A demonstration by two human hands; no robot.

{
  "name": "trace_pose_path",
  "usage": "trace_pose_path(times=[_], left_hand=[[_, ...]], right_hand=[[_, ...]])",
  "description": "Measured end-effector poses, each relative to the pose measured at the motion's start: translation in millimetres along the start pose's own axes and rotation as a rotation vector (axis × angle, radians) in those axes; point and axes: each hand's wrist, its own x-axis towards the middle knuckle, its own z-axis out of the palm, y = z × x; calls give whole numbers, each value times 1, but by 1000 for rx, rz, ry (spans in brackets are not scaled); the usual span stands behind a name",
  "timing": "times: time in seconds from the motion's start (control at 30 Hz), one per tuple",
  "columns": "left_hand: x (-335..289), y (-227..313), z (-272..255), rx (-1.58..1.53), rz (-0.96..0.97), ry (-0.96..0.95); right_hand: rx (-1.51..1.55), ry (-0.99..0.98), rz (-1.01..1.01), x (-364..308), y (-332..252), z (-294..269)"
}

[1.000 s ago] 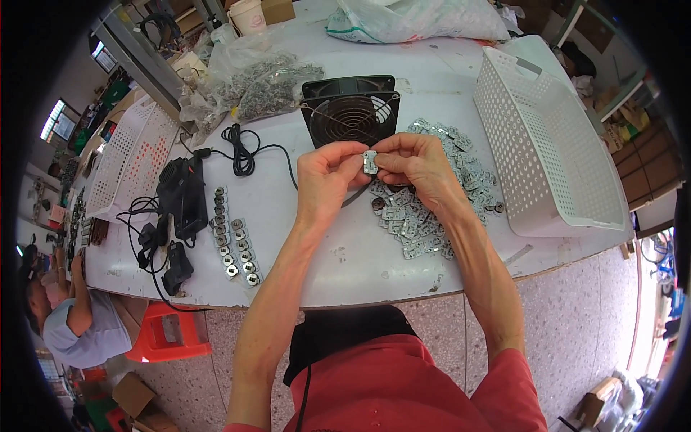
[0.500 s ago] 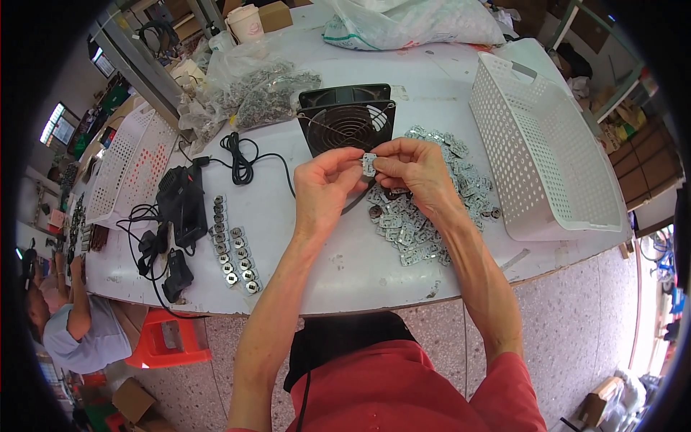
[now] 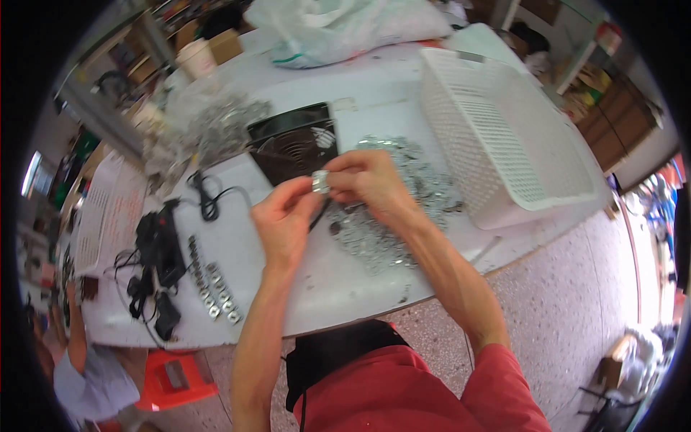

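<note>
Though view has tilted and blurred since moments ago, left hand [image 3: 278, 226] and right hand [image 3: 373, 184] still pinch metal piece [image 3: 320, 182] together, just in front of fan [image 3: 289, 149] as before; parts pile [image 3: 376, 243] stays right of fan, basket [image 3: 471, 133] farther right.

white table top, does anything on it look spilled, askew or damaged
Only the heap of small silvery metal parts stands out: it lies loose and jumbled beneath the right hand, unlike the two neat rows of metal pieces at left. Blur leaves fine damage unclear.
</note>
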Motion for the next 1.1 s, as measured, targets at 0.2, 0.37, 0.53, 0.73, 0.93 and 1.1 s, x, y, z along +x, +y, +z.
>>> trace_pose_path(times=[0.2, 0.37, 0.53, 0.73, 0.93, 1.1], left_hand=[[-9, 1, -23, 64, -4, 122], [-10, -3, -14, 58, -89, -5], [-8, 8, -19, 89, 3, -155], [-5, 8, -26, 169, -9, -174], [-3, -6, -33, 200, 47, -145], [-18, 42, -18, 233, 252, -138]], right_hand=[[196, -107, -69, 6, 10, 22], [250, -98, -26, -2, 15, 7], [222, -148, -97, -2, 5, 1], [258, -230, -60, 7, 8, 1], [285, -228, -61, 8, 10, 0], [225, -245, -85, 9, 10, 11]])
